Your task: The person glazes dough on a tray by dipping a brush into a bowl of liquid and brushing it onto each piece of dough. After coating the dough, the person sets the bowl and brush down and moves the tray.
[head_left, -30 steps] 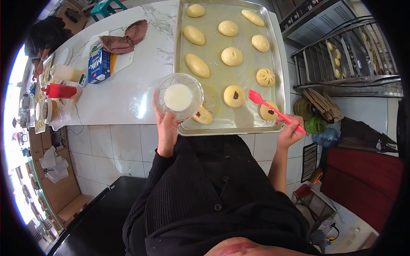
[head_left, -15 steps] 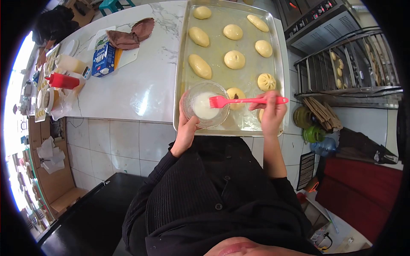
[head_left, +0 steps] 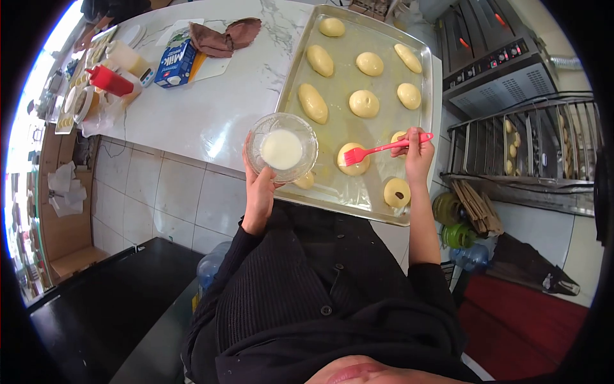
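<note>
My left hand [head_left: 259,192] grips a clear glass bowl [head_left: 310,137] by its near side, over the tray's left edge. White milky liquid [head_left: 281,149] lies in it. My right hand [head_left: 416,153] is closed round the handle of a pink pastry brush [head_left: 382,148]. The bristles rest on a round dough bun [head_left: 354,160]. Glossy pale-yellow buns of round and long shapes sit on the metal baking tray [head_left: 345,198]. Nearest me on the right is a bun with a dark centre [head_left: 397,192]. One bun [head_left: 306,180] is partly under the bowl, and another [head_left: 399,137] is partly behind my right hand.
A milk carton [head_left: 177,64], a brown cloth [head_left: 225,38] and a red squeeze bottle [head_left: 110,80] stand or lie on the marble table [head_left: 192,115]. At right are an oven [head_left: 492,57] and a metal rack [head_left: 524,141] holding more dough.
The brush has left the bowl and now touches a bun on the tray. The bowl has moved left, away from the brush. The camera view has turned a little.
</note>
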`<state>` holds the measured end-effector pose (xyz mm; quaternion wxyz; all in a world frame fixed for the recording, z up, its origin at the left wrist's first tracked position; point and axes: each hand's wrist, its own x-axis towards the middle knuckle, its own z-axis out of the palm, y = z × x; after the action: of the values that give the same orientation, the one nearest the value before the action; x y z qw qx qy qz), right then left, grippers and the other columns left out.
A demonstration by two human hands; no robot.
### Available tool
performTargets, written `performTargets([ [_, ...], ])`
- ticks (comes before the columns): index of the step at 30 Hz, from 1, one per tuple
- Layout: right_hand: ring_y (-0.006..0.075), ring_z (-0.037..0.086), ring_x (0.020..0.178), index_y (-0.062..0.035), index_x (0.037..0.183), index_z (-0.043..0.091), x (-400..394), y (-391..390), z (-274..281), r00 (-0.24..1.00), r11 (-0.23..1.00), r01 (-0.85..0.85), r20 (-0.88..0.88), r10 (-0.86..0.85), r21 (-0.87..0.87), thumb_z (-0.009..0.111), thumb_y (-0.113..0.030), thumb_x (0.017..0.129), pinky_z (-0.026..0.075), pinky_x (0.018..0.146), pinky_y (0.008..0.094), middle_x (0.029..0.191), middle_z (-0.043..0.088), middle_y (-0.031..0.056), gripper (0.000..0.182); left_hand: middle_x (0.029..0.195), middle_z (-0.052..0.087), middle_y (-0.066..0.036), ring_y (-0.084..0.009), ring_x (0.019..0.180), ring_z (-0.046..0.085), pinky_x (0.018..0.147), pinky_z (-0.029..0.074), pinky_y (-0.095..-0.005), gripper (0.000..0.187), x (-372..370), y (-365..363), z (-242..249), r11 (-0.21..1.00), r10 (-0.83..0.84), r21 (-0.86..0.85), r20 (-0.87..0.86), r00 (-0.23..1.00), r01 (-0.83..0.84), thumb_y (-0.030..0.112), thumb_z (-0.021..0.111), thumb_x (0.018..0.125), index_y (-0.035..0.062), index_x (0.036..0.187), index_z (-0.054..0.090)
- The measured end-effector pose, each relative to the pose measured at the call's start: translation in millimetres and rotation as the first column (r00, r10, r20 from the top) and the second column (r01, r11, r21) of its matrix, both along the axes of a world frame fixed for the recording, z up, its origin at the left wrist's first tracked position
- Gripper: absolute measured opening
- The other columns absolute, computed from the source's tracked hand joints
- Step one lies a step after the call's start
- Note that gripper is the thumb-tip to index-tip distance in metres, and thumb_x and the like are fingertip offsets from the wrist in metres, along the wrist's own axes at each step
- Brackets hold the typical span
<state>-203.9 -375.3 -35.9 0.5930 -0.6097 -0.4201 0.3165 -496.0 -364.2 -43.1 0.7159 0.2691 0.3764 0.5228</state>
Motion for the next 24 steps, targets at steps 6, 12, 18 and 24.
performTargets([
  [6,0.0117,0.055,0.046,0.0024,0.076,0.05,-10,11,6,0.991,0.99,-0.131,-0.006,0.131,-0.047,0.043,-0.023,0.091,0.048,0.043,0.0226,0.062,0.055,0.0082,0.03,0.133,0.024,-0.012,-0.0284,0.116,0.039,0.082,0.048,-0.047,0.075,1,-7,6,0.995,0.101,0.013,-0.016,0.995,-0.101,-0.007,0.031,0.072,0.0215,0.137,0.009],
  [12,0.0105,0.054,0.043,0.003,0.073,0.051,-9,27,13,0.982,0.998,-0.07,0.179,0.067,0.01,0.045,-0.021,0.09,0.046,0.04,0.0222,0.054,0.052,0.0057,0.03,0.133,0.023,-0.012,-0.0285,0.116,0.038,0.082,0.047,-0.0485,0.076,2,-12,9,0.988,0.152,0.0,0.028,0.988,-0.152,-0.01,0.031,0.072,0.0233,0.137,0.008],
  [18,0.01,0.053,0.042,0.0036,0.072,0.052,-36,27,8,0.966,0.977,-0.196,0.156,0.208,-0.087,0.046,-0.021,0.09,0.045,0.039,0.022,0.053,0.052,0.0052,0.031,0.133,0.023,-0.012,-0.0291,0.116,0.038,0.082,0.047,-0.0489,0.076,3,-12,8,0.987,0.16,0.021,0.039,0.986,-0.161,-0.009,0.031,0.072,0.0235,0.137,0.008],
  [24,0.0115,0.054,0.042,0.0037,0.07,0.051,-10,47,13,0.965,0.999,0.007,0.262,0.007,-0.053,0.046,-0.023,0.09,0.046,0.039,0.0228,0.054,0.052,0.0059,0.033,0.134,0.022,-0.012,-0.0286,0.117,0.037,0.082,0.047,-0.0494,0.077,2,-11,8,0.986,0.164,0.018,0.025,0.986,-0.164,-0.009,0.031,0.071,0.0241,0.137,0.008],
])
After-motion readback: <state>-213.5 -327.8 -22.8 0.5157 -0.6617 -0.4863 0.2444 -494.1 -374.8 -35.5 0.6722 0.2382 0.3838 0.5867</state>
